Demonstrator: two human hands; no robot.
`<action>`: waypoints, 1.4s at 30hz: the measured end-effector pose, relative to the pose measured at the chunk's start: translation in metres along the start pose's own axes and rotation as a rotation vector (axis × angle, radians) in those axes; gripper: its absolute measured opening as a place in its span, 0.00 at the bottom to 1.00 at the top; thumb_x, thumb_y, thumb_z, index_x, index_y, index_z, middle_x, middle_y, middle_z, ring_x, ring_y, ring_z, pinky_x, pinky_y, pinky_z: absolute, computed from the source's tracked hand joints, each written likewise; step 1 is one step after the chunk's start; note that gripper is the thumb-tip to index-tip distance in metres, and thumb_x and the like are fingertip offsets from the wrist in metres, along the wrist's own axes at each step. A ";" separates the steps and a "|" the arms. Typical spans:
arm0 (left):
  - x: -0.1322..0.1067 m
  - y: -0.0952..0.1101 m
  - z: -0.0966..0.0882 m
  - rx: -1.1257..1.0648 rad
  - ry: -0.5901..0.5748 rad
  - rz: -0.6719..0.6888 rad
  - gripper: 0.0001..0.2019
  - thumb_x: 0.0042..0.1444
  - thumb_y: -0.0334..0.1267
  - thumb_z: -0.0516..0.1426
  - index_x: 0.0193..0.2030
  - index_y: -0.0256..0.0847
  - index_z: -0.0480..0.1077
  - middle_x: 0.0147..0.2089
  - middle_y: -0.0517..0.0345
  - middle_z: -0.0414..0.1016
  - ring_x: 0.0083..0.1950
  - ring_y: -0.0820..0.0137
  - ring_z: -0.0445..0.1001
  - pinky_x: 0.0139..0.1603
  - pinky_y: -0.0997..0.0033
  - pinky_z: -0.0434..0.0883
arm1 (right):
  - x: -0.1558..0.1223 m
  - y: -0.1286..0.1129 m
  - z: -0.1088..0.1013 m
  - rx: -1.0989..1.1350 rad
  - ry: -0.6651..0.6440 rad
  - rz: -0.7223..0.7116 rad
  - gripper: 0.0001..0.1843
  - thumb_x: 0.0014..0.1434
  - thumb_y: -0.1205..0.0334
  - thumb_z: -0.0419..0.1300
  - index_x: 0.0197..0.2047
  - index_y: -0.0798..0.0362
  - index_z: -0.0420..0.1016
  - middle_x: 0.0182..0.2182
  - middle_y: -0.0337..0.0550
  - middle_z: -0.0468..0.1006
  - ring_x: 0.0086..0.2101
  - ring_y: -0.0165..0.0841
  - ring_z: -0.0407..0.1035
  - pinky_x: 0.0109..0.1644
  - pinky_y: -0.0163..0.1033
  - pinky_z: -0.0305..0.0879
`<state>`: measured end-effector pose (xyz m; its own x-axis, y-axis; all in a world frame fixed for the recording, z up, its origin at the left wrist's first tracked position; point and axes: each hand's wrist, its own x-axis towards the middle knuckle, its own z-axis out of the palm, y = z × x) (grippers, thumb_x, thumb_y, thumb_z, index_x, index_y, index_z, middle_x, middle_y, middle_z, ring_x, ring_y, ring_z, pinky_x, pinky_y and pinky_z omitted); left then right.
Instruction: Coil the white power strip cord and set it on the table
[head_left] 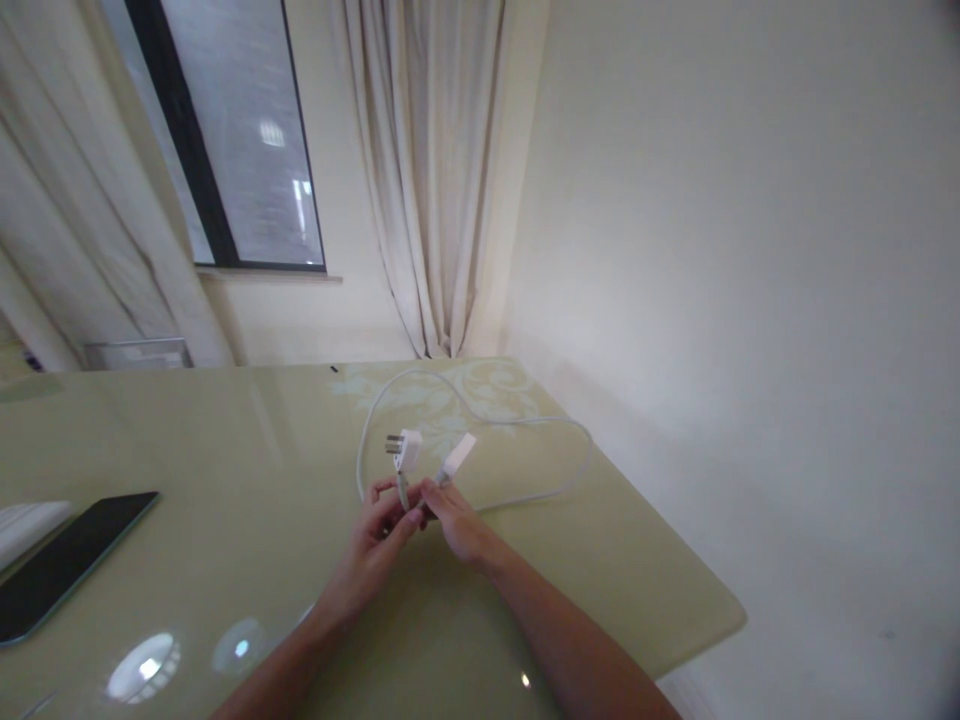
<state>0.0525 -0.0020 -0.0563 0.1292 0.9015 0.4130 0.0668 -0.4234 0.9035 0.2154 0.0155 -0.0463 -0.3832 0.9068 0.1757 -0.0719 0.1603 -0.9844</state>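
A white power cord (525,420) lies in a wide loop on the table, and both its ends come up into my hands. My left hand (382,525) is closed on the cord just below the white plug (407,450), whose metal prongs point left. My right hand (457,520) pinches the cord close to the white connector (459,455) at its other end, which tilts up to the right. The two hands touch or nearly touch at the fingertips. Fingers partly hide the cord between them.
The glossy pale green table (240,470) has its right edge by a white wall (735,300). A black flat tablet-like object (75,560) and a white object (30,525) lie at left. A small dark piece (334,369) is at the far edge, before curtains (427,170).
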 end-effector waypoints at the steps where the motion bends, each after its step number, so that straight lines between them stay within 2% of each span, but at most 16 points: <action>1: 0.000 0.001 0.001 -0.003 0.031 0.010 0.20 0.63 0.54 0.63 0.51 0.42 0.84 0.48 0.45 0.75 0.45 0.62 0.75 0.36 0.68 0.77 | 0.002 0.000 0.002 0.000 0.019 0.003 0.43 0.64 0.21 0.48 0.36 0.54 0.82 0.30 0.45 0.77 0.32 0.34 0.69 0.42 0.41 0.66; 5: -0.003 0.002 0.002 0.105 0.124 0.086 0.14 0.66 0.48 0.62 0.48 0.44 0.85 0.45 0.49 0.76 0.38 0.67 0.75 0.30 0.73 0.74 | 0.007 0.001 0.007 0.004 0.177 0.015 0.46 0.63 0.18 0.46 0.32 0.53 0.83 0.28 0.47 0.78 0.32 0.37 0.73 0.46 0.44 0.71; 8: -0.007 0.003 0.000 0.213 0.134 0.213 0.11 0.67 0.42 0.60 0.46 0.44 0.84 0.46 0.48 0.79 0.40 0.65 0.78 0.33 0.72 0.77 | 0.007 0.003 0.007 -0.113 0.279 0.011 0.47 0.63 0.19 0.44 0.27 0.53 0.81 0.26 0.48 0.79 0.32 0.38 0.75 0.46 0.44 0.72; 12: -0.012 0.009 -0.006 0.335 0.014 0.472 0.14 0.69 0.31 0.54 0.49 0.44 0.83 0.46 0.47 0.81 0.46 0.64 0.82 0.46 0.70 0.80 | 0.003 0.000 0.006 -0.273 0.332 0.024 0.48 0.66 0.21 0.40 0.24 0.53 0.80 0.24 0.48 0.78 0.29 0.36 0.74 0.40 0.40 0.69; 15: -0.015 0.013 -0.015 0.424 -0.067 0.662 0.18 0.69 0.26 0.53 0.55 0.45 0.81 0.46 0.49 0.81 0.46 0.68 0.82 0.46 0.75 0.78 | 0.002 -0.003 0.008 -0.438 0.378 0.028 0.47 0.69 0.24 0.39 0.22 0.51 0.77 0.20 0.44 0.76 0.26 0.33 0.71 0.37 0.38 0.64; 17: -0.019 0.013 -0.021 0.504 -0.141 0.784 0.20 0.68 0.24 0.55 0.61 0.46 0.78 0.48 0.50 0.82 0.48 0.68 0.82 0.47 0.76 0.77 | 0.003 -0.004 0.007 -0.557 0.432 0.055 0.42 0.69 0.27 0.45 0.22 0.51 0.75 0.20 0.43 0.75 0.24 0.32 0.68 0.35 0.38 0.61; 20: -0.025 0.011 -0.027 0.597 -0.217 0.884 0.24 0.68 0.24 0.55 0.67 0.45 0.74 0.50 0.49 0.82 0.51 0.66 0.82 0.52 0.73 0.77 | 0.005 -0.003 0.004 -0.595 0.483 0.080 0.30 0.64 0.32 0.59 0.29 0.51 0.76 0.23 0.40 0.76 0.25 0.31 0.66 0.32 0.37 0.58; 23: -0.026 0.012 -0.025 0.602 -0.143 0.855 0.24 0.68 0.23 0.54 0.66 0.46 0.75 0.49 0.49 0.82 0.50 0.67 0.82 0.51 0.73 0.77 | 0.004 -0.002 0.005 -0.415 0.366 0.018 0.23 0.67 0.39 0.60 0.40 0.52 0.78 0.28 0.41 0.80 0.28 0.33 0.72 0.33 0.36 0.62; 25: -0.022 0.013 -0.023 0.569 -0.014 0.823 0.22 0.68 0.23 0.54 0.61 0.47 0.78 0.47 0.50 0.82 0.48 0.67 0.82 0.50 0.74 0.77 | 0.000 -0.004 0.009 -0.349 0.245 -0.057 0.22 0.72 0.42 0.54 0.44 0.51 0.79 0.32 0.43 0.82 0.29 0.33 0.74 0.36 0.36 0.66; 28: -0.014 0.017 -0.027 0.488 0.222 0.733 0.15 0.67 0.26 0.58 0.53 0.45 0.81 0.45 0.52 0.81 0.44 0.68 0.82 0.46 0.73 0.78 | -0.007 -0.011 0.016 -0.402 0.071 -0.177 0.21 0.75 0.49 0.49 0.49 0.49 0.80 0.37 0.43 0.82 0.33 0.34 0.74 0.43 0.38 0.69; 30: -0.008 0.020 -0.033 0.450 0.363 0.614 0.08 0.66 0.31 0.61 0.47 0.44 0.81 0.42 0.53 0.81 0.40 0.68 0.81 0.42 0.72 0.78 | -0.010 -0.014 0.017 -0.506 -0.006 -0.252 0.17 0.70 0.54 0.55 0.54 0.49 0.79 0.42 0.44 0.81 0.38 0.36 0.74 0.49 0.41 0.69; 32: -0.003 0.026 -0.039 0.418 0.458 0.467 0.05 0.66 0.38 0.62 0.41 0.42 0.81 0.40 0.54 0.81 0.36 0.68 0.80 0.38 0.72 0.78 | -0.011 -0.015 0.016 -0.621 -0.033 -0.298 0.23 0.61 0.60 0.62 0.60 0.50 0.77 0.45 0.45 0.78 0.42 0.38 0.72 0.51 0.42 0.69; 34: 0.000 0.033 -0.042 0.366 0.490 0.328 0.10 0.67 0.44 0.61 0.40 0.41 0.80 0.37 0.55 0.79 0.32 0.70 0.78 0.33 0.73 0.76 | -0.009 -0.014 0.013 -0.694 -0.040 -0.300 0.31 0.54 0.69 0.63 0.62 0.50 0.75 0.48 0.46 0.74 0.43 0.38 0.71 0.51 0.42 0.70; 36: 0.002 0.041 -0.044 0.286 0.506 0.221 0.14 0.67 0.50 0.60 0.41 0.40 0.80 0.35 0.55 0.79 0.29 0.72 0.75 0.29 0.74 0.75 | -0.007 -0.012 0.010 -0.718 -0.026 -0.307 0.33 0.51 0.76 0.59 0.60 0.48 0.75 0.53 0.47 0.72 0.46 0.36 0.72 0.53 0.41 0.70; 39: 0.003 0.050 -0.044 0.137 0.546 0.067 0.22 0.62 0.59 0.62 0.43 0.39 0.80 0.35 0.54 0.79 0.27 0.73 0.73 0.26 0.76 0.73 | -0.003 -0.008 0.008 -0.712 -0.034 -0.383 0.28 0.52 0.80 0.57 0.53 0.49 0.76 0.55 0.47 0.74 0.54 0.37 0.71 0.61 0.42 0.67; 42: 0.006 0.054 -0.044 -0.007 0.539 -0.074 0.28 0.55 0.65 0.66 0.43 0.39 0.80 0.36 0.55 0.78 0.29 0.74 0.73 0.26 0.79 0.72 | -0.002 -0.004 0.006 -0.715 -0.123 -0.365 0.19 0.57 0.78 0.60 0.49 0.50 0.76 0.46 0.44 0.80 0.49 0.36 0.74 0.56 0.39 0.69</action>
<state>0.0129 -0.0159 0.0003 -0.4015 0.8477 0.3466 0.0497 -0.3577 0.9325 0.2108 0.0107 -0.0425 -0.5505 0.7065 0.4447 0.3782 0.6860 -0.6215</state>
